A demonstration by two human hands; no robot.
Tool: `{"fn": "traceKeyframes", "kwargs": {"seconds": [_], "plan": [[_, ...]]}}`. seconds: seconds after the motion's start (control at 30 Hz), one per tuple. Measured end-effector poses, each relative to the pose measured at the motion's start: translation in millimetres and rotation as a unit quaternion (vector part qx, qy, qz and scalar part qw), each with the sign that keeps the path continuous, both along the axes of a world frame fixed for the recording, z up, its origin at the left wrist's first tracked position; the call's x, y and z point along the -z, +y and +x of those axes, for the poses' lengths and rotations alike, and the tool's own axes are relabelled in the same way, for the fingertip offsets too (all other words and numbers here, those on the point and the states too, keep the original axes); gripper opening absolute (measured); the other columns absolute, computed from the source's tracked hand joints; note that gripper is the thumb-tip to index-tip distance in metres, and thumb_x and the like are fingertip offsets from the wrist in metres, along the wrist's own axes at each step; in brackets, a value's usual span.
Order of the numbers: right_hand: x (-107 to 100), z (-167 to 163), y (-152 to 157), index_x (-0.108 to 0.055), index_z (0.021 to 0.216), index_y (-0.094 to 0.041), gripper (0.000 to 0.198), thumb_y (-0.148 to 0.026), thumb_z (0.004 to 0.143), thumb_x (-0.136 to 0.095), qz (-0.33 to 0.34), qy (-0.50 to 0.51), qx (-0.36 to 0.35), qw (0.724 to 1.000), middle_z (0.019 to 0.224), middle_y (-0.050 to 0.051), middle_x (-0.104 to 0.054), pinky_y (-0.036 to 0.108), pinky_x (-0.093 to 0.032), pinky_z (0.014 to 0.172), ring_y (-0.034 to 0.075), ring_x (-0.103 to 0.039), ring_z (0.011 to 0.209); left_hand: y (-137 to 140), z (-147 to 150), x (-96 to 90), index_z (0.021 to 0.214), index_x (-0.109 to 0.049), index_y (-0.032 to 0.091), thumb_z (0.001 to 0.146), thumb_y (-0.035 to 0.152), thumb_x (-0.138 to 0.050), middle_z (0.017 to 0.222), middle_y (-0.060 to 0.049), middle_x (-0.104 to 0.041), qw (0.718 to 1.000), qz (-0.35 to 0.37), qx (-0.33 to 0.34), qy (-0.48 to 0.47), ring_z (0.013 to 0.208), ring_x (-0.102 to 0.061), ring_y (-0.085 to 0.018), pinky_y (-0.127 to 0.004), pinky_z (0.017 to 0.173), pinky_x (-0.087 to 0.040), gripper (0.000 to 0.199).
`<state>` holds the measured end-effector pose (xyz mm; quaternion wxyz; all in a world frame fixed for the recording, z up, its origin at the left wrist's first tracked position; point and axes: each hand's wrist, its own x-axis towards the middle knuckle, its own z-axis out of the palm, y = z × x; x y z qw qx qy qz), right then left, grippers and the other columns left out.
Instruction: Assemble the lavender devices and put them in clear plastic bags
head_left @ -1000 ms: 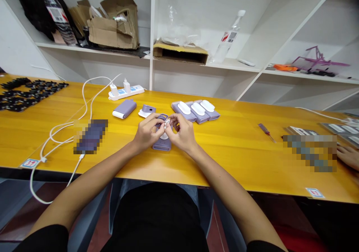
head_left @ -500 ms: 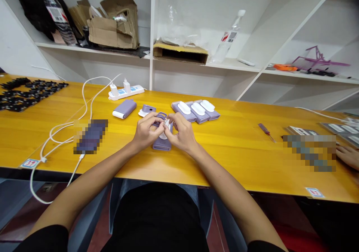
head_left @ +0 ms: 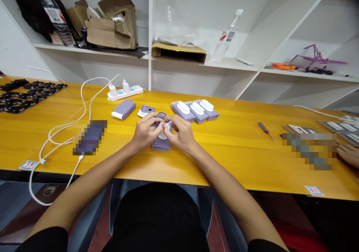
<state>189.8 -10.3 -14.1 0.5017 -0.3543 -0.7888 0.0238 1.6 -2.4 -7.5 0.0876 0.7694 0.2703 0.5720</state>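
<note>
Here, a purple case lies on the yellow table as a person's left hand and right hand pinch a small, mostly hidden piece above it; beyond sit three purple-and-white units, before white shelves.

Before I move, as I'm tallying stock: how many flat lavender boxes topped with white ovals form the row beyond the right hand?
3, side by side: left box, nearest the right hand; middle box; right box. None looks hidden.
</note>
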Motion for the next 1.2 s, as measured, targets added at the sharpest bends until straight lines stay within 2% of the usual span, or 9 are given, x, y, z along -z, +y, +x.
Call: {"fn": "traceKeyframes", "kwargs": {"seconds": [0.13,0.33,0.47,0.53,0.63,0.77,0.87,1.1,1.2], "plan": [[1.1,2.8,2.9,-0.072,0.111,-0.022,0.014,-0.027,0.1,-0.065,0.009,0.019,0.007,1.0,0.098,0.007,-0.08,0.033,-0.056,0.07,0.019,-0.067,0.073,3.8,-2.3,3.8,0.11,-0.081,0.017,0.107,0.023,-0.064,0.113,-0.013,-0.081,1.0,-0.009,0.021,0.012,0.104,-0.079,-0.021,-0.033,0.092,-0.064,0.018],[1.5,7.0,7.3,-0.073,0.112,-0.02,0.017,-0.027,0.098,-0.067,0.014,0.044,0.01,0.999,0.097,0.007,-0.08,0.03,-0.051,0.062,0.015,-0.061,0.065,11.4,-6.7,10.9,0.131,-0.078,0.017,0.109,0.018,-0.057,0.132,-0.016,-0.08,0.997,-0.002,0.066,0.042,0.129,-0.075,-0.025,-0.04,0.113,-0.06,0.03],[0.8,7.0,5.9,-0.073,0.113,-0.02,0.017,-0.028,0.098,-0.068,0.001,0.044,0.012,0.999,0.096,0.007,-0.079,0.03,-0.05,0.061,0.015,-0.058,0.063,8.9,-6.4,9.5,0.143,-0.07,0.021,0.107,0.018,-0.06,0.137,-0.014,-0.078,0.99,-0.08,0.111,0.02,0.124,-0.078,-0.023,-0.036,0.108,-0.063,0.038],[0.9,6.4,4.9,-0.073,0.112,-0.021,0.016,-0.029,0.099,-0.067,-0.003,0.04,0.014,0.999,0.093,0.006,-0.078,0.031,-0.05,0.062,0.015,-0.058,0.063,7.6,-6.1,9.1,0.154,-0.062,0.022,0.105,0.018,-0.064,0.142,-0.014,-0.076,0.981,-0.127,0.144,-0.011,0.123,-0.078,-0.023,-0.032,0.104,-0.065,0.049],[1.7,6.2,4.7,-0.073,0.111,-0.02,0.016,-0.028,0.099,-0.067,0.001,0.039,0.013,0.999,0.093,0.006,-0.078,0.031,-0.051,0.063,0.016,-0.059,0.064,8.6,-8.1,10.3,0.167,-0.048,0.022,0.103,0.02,-0.067,0.146,-0.014,-0.074,0.973,-0.156,0.168,-0.02,0.129,-0.077,-0.025,-0.033,0.106,-0.065,0.067],[1.5,7.7,6.3,-0.074,0.113,-0.019,0.018,-0.027,0.099,-0.067,0.013,0.044,0.006,0.999,0.095,0.007,-0.079,0.031,-0.052,0.064,0.016,-0.06,0.065,12.7,-13.1,12.1,0.167,-0.051,0.019,0.104,0.023,-0.066,0.149,-0.015,-0.073,0.976,-0.143,0.162,0.027,0.128,-0.077,-0.025,-0.035,0.113,-0.062,0.064],[0.4,8.7,6.9,-0.075,0.115,-0.019,0.019,-0.026,0.099,-0.066,0.009,0.041,0.008,0.999,0.099,0.009,-0.081,0.032,-0.053,0.065,0.017,-0.064,0.067,13.5,-13.7,11.7,0.164,-0.055,0.02,0.103,0.021,-0.066,0.145,-0.014,-0.075,0.972,-0.151,0.179,0.024,0.123,-0.078,-0.025,-0.036,0.111,-0.062,0.062],[1.6,7.0,5.8,-0.074,0.118,-0.019,0.022,-0.026,0.1,-0.065,0.011,0.028,0.001,1.0,0.101,0.01,-0.081,0.034,-0.058,0.073,0.02,-0.07,0.076,7.2,-6.8,5.9,0.162,-0.057,0.019,0.1,0.024,-0.069,0.149,-0.015,-0.072,0.933,-0.276,0.225,-0.061,0.119,-0.079,-0.025,-0.038,0.103,-0.067,0.063],[2.8,7.0,5.8,-0.073,0.118,-0.019,0.021,-0.026,0.099,-0.066,0.008,0.023,0.0,1.0,0.102,0.01,-0.081,0.034,-0.058,0.075,0.02,-0.071,0.078,5.9,-5.6,3.1,0.162,-0.058,0.019,0.1,0.027,-0.07,0.151,-0.017,-0.07,0.923,-0.302,0.226,-0.076,0.119,-0.078,-0.027,-0.038,0.1,-0.068,0.064]]}}
